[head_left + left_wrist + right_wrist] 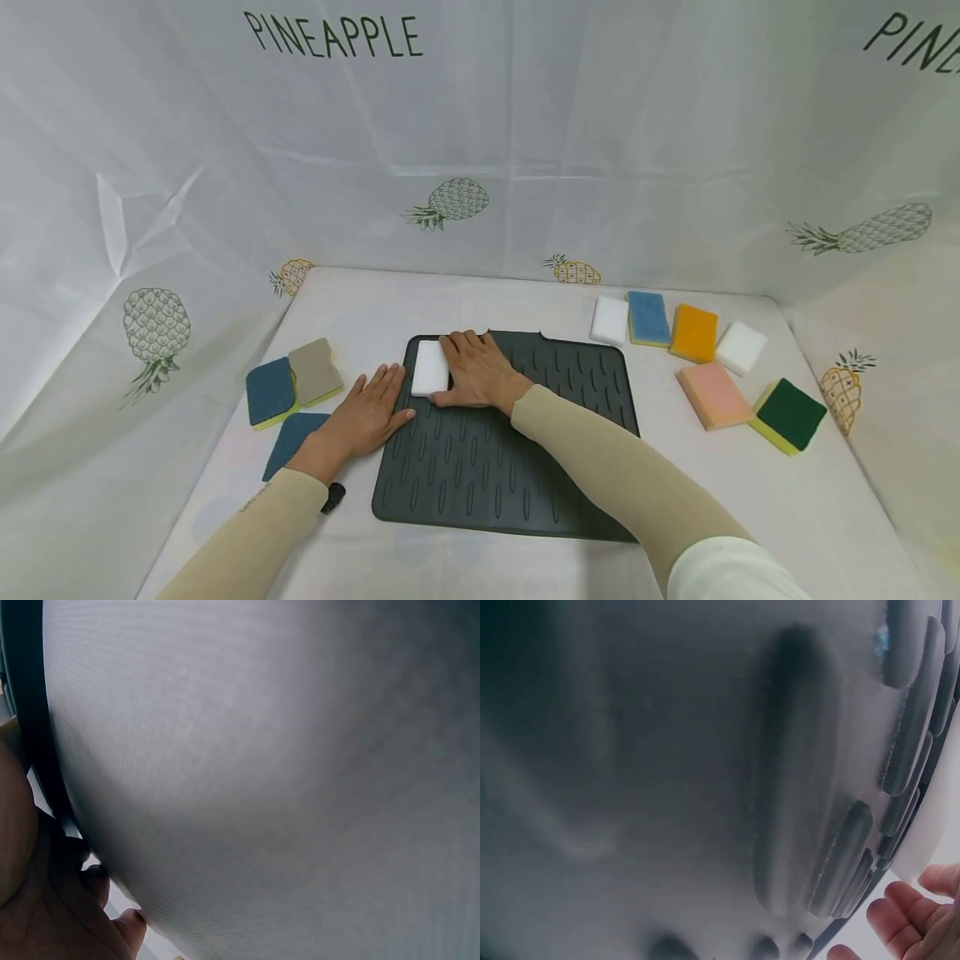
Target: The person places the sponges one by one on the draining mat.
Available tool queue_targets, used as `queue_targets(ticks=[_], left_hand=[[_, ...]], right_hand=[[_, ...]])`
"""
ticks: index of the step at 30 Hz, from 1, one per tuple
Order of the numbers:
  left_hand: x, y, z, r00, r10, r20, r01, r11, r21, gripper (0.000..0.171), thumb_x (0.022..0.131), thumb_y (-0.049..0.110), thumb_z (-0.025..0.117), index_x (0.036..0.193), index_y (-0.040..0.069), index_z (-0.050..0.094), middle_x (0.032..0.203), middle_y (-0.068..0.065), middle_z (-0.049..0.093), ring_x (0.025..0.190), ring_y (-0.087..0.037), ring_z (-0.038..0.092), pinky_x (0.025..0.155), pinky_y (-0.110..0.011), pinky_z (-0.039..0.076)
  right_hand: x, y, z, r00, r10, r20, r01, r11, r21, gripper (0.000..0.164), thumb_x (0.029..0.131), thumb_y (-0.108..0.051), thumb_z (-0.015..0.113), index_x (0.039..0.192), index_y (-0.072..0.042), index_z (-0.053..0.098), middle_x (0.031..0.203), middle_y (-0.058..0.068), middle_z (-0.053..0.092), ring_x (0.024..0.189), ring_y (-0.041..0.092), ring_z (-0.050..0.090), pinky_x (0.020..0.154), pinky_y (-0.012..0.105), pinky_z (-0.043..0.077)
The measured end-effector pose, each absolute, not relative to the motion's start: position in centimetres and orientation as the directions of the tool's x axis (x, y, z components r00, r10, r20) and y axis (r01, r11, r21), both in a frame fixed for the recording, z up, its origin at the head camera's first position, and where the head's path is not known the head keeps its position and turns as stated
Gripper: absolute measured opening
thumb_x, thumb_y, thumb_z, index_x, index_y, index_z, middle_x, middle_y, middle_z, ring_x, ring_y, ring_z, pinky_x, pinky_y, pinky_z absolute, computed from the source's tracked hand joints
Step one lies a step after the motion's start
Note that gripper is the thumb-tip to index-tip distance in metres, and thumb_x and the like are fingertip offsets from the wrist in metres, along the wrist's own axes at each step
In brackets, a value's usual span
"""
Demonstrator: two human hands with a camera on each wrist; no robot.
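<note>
A: Step in hand?
B: Apparently squaring the white sponge (430,369) at the dark mat's (480,471) upper left corner, near frame centre.
A: Fingers?
B: Left hand (366,419): straight, at the mat's left edge. Right hand (480,372): spread beside the sponge; whether they pinch it, I cannot tell.
A: Next move?
B: Likely calls for steady alignment, then clean release.

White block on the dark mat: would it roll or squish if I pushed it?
The white block probably won't roll, because it looks flat and boxy. It's likely light and squishy, since it looks like foam. Ridges on the dark mat might make it slide bumpily.
</note>
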State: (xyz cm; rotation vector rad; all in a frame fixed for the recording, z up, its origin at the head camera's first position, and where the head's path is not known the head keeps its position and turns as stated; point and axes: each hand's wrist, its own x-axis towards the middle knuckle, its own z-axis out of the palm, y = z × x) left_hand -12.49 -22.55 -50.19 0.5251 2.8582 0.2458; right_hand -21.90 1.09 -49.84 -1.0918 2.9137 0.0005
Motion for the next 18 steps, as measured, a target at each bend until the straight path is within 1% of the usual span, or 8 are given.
queue_targets(ticks=[6, 11, 13, 18], left_hand=[[-12.6, -22.5, -50.0, -0.911, 0.359, -0.201, 0.321, 0.925, 0.202, 0.081, 0.112, 0.047, 0.049, 0.167, -0.003, 0.018, 0.174, -0.023, 0.020, 0.162, -0.042, 0.017, 0.129, -0.065, 0.018], [-12.6, -22.5, -50.0, -0.912, 0.361, -0.195, 0.321, 0.924, 0.207, 0.080, 0.112, 0.045, 0.050, 0.166, -0.004, 0.019, 0.174, -0.023, 0.021, 0.162, -0.043, 0.018, 0.129, -0.065, 0.018], [-12.6, -22.6, -50.1, -0.913, 0.363, -0.187, 0.325, 0.923, 0.206, 0.080, 0.111, 0.045, 0.050, 0.166, -0.004, 0.020, 0.174, -0.023, 0.022, 0.162, -0.043, 0.019, 0.129, -0.065, 0.019], [-12.4, -22.8, -50.4, -0.913, 0.370, -0.171, 0.337, 0.921, 0.193, 0.082, 0.111, 0.048, 0.051, 0.167, -0.004, 0.020, 0.173, -0.023, 0.023, 0.161, -0.043, 0.020, 0.128, -0.065, 0.021]], right_hand=[[-21.9, 1.4, -49.5, -0.759, -0.650, -0.028, -0.650, 0.759, -0.011, 0.106, 0.089, -0.087, 0.050, 0.162, -0.010, 0.036, 0.158, 0.010, 0.047, 0.142, 0.028, 0.049, 0.112, 0.050, 0.046], [-22.1, 2.4, -49.0, -0.767, -0.642, 0.004, -0.642, 0.767, -0.017, 0.107, 0.091, -0.086, 0.050, 0.164, -0.008, 0.035, 0.161, 0.011, 0.045, 0.146, 0.029, 0.047, 0.116, 0.052, 0.043], [-22.2, 3.1, -48.7, -0.771, -0.636, 0.027, -0.637, 0.771, -0.018, 0.104, 0.093, -0.083, 0.050, 0.163, -0.008, 0.036, 0.161, 0.011, 0.045, 0.147, 0.030, 0.046, 0.116, 0.053, 0.043], [-22.9, 6.2, -48.1, -0.775, -0.620, 0.127, -0.627, 0.779, -0.021, 0.089, 0.100, -0.073, 0.052, 0.158, -0.007, 0.043, 0.155, 0.013, 0.051, 0.141, 0.032, 0.050, 0.111, 0.054, 0.045]])
